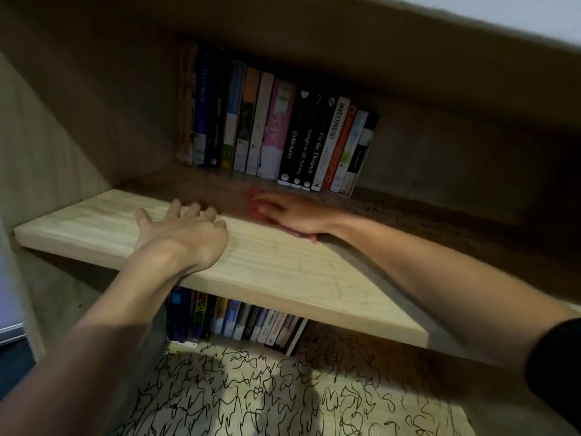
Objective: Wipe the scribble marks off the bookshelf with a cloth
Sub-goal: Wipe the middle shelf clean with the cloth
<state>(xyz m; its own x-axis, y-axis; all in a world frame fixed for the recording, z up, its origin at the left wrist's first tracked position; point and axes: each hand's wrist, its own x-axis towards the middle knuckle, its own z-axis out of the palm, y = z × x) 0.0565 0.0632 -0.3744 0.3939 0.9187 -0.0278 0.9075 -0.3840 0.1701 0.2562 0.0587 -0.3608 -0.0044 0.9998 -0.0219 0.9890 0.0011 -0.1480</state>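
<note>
We press the red cloth (255,201) flat under the right hand (289,215) on the upper shelf (94,221), left hand (182,234) spread alongside, while scribble marks (245,394) densely cover the near lower shelf (393,357), so we judge most wiping outstanding.

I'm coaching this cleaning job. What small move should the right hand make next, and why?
Probably slide the right hand and its red cloth rightward along the shelf: dark scribbles show there beside the wrist, and the left hand lies flat on the shelf, bracing.
</note>
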